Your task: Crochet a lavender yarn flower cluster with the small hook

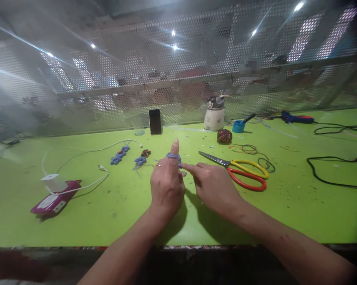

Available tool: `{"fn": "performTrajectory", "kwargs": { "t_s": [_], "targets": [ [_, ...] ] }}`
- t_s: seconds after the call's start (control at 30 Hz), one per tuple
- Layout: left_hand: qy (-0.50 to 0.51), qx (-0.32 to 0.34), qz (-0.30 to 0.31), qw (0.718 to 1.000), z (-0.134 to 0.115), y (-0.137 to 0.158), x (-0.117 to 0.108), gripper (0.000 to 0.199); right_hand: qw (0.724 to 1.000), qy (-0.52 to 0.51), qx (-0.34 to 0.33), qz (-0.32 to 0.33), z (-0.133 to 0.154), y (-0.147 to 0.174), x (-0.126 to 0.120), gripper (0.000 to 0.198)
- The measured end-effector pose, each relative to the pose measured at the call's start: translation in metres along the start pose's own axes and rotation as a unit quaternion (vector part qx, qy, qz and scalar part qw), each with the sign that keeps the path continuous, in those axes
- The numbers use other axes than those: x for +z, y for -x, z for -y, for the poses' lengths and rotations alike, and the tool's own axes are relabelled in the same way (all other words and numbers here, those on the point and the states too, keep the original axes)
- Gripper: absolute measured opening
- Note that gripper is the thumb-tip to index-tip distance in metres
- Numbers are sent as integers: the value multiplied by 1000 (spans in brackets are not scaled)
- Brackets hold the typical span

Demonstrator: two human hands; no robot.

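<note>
My left hand is closed around a small piece of purple yarn work, mostly hidden behind the fingers. A loop of purple yarn goes round its raised thumb. A thin copper-coloured tip shows at that hand's left side; I cannot make out what it is. From the right, my right hand reaches in with its index fingertip at the yarn work, the other fingers curled and the thumb hidden. Left of my hands lie a purple knitted flower strip and a smaller purple flower piece beside an orange-black one.
Scissors with yellow and red handles lie just right of my right hand. Behind them are a dark yarn ball, a jug and a blue pot. A phone leans against the mesh. A power strip with white cables sits left.
</note>
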State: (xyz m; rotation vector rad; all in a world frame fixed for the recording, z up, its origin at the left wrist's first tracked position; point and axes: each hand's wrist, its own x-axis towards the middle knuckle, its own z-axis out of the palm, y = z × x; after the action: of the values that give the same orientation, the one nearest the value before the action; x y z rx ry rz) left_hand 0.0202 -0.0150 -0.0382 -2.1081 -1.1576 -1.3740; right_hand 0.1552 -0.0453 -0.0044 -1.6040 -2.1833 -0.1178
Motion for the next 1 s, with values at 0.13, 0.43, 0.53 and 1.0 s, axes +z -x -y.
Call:
{"fn": "performTrajectory", "kwargs": {
  "t_s": [0.13,0.43,0.53,1.0],
  "targets": [
    [13,-17,-18,1000,0,1,1,76,999,-39,7,-14,0,-1,1,45],
    [40,-46,-54,997,-6,1,1,77,970,-232,10,-76,-2,-2,10,44],
    [59,-52,-65,995,-5,2,3,83,920,-378,35,-96,-2,-5,15,38],
    [416,-291,5,861,8,-20,-25,75,897,-392,-10,-205,-16,0,17,31]
  ]
}}
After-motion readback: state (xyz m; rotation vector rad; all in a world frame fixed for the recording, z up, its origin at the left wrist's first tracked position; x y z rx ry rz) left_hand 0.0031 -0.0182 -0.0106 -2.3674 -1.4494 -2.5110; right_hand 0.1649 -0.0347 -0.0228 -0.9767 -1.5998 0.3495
